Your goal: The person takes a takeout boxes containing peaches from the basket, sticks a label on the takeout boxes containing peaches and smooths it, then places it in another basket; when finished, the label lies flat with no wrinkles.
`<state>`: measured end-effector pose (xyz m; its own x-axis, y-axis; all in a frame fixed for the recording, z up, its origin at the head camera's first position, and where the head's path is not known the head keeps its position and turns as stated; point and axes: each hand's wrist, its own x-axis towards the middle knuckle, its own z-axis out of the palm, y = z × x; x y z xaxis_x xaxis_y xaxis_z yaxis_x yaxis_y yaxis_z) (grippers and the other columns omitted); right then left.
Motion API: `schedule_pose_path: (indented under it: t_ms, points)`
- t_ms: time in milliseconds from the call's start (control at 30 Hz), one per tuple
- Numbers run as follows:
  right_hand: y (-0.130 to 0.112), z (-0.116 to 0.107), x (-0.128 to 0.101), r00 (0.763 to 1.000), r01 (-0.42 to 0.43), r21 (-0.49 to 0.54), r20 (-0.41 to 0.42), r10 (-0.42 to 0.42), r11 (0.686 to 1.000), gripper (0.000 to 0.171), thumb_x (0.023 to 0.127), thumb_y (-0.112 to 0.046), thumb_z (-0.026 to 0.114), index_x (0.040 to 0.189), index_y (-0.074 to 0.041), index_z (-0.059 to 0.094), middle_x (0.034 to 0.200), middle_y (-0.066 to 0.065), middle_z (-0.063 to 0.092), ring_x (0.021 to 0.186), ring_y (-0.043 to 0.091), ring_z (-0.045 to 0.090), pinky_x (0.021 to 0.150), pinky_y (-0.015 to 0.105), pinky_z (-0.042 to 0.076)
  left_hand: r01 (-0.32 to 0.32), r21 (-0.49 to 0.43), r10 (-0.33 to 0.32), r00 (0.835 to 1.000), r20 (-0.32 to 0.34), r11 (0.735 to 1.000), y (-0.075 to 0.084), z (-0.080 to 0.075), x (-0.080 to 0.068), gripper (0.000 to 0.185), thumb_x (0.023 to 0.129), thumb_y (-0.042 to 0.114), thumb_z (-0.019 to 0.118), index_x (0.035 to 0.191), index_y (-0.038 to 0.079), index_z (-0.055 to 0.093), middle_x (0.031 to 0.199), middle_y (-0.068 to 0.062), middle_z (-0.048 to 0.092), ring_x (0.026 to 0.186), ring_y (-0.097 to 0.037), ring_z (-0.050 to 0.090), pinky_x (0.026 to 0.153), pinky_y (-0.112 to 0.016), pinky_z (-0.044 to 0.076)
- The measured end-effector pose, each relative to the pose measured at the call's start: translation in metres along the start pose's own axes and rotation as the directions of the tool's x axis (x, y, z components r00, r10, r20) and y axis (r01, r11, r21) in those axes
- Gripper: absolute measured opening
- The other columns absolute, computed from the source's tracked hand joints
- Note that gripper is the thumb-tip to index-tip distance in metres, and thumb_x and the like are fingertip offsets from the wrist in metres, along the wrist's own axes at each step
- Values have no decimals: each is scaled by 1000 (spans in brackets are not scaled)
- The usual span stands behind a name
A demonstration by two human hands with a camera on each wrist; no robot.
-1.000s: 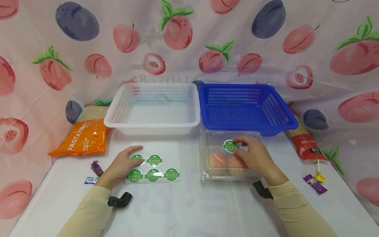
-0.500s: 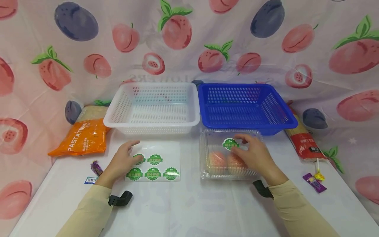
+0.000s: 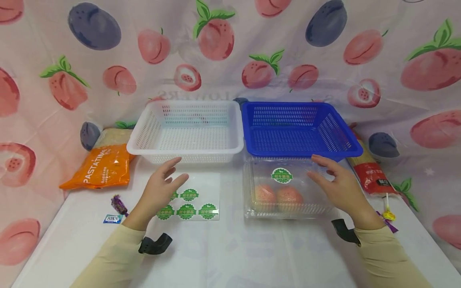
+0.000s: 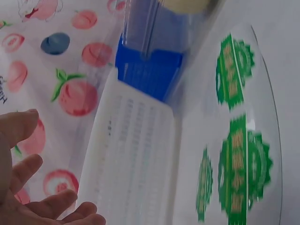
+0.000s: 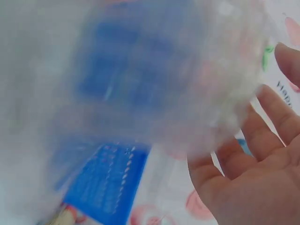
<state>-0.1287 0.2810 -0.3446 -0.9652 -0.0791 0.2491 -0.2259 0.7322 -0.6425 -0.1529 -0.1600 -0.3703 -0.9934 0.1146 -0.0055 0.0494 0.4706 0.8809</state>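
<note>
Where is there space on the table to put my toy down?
The near table edge between the two sleeves is bare. So is the strip between the sticker sheet and the clear fruit box. The white basket and blue basket are empty. It is crowded around the orange packet and sweets.

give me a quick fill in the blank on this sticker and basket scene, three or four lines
The round green sticker sits on the lid of the clear plastic ____ box.
Left of the blue plastic basket stands a ____ plastic basket.
The orange pasta bag lies at the table's ____ side.
Both hands hold ____.

Missing words: fruit; white; left; nothing
</note>
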Motion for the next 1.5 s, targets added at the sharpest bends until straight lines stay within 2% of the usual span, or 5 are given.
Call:
schedule_pose_path:
  t_ms: [300,633,933,1200,1500]
  points:
    - [25,-5,-6,986,-108,-23,126,110,994,62,103,-38,57,152,-5,41,155,23,36,136,52,36,102,66,38,-64,-45,69,991,117,997,15,44,8,68,98,32,67,155,12,37,159,-10,34,143,-39,33,113,-53,32]
    - [39,-6,-12,952,-160,-17,262,158,987,69,102,-38,58,157,-6,31,161,26,20,141,54,25,103,67,35,-17,-101,38,978,208,995,31,95,16,68,94,36,71,154,22,42,159,-6,35,142,-38,36,109,-56,36]
    - [49,-7,-16,915,-192,-28,356,189,981,76,102,-42,56,161,-13,19,158,32,21,131,60,35,97,72,38,-3,-149,46,955,291,989,36,128,19,73,92,40,72,155,27,39,160,-5,32,139,-39,40,105,-56,41]
    - [51,-12,-15,900,-135,-61,409,148,989,78,102,-40,57,162,-16,15,153,36,29,129,60,40,92,68,45,-25,-218,99,936,337,976,40,135,20,73,93,36,71,156,21,37,160,-12,32,130,-37,51,103,-48,46]
    - [40,-20,-31,915,-180,-2,367,168,984,68,103,-39,55,161,-20,25,145,38,37,104,43,61,70,44,57,-36,-103,72,925,373,994,52,124,2,69,91,40,73,153,26,44,154,-5,43,123,-26,59,94,-46,53]
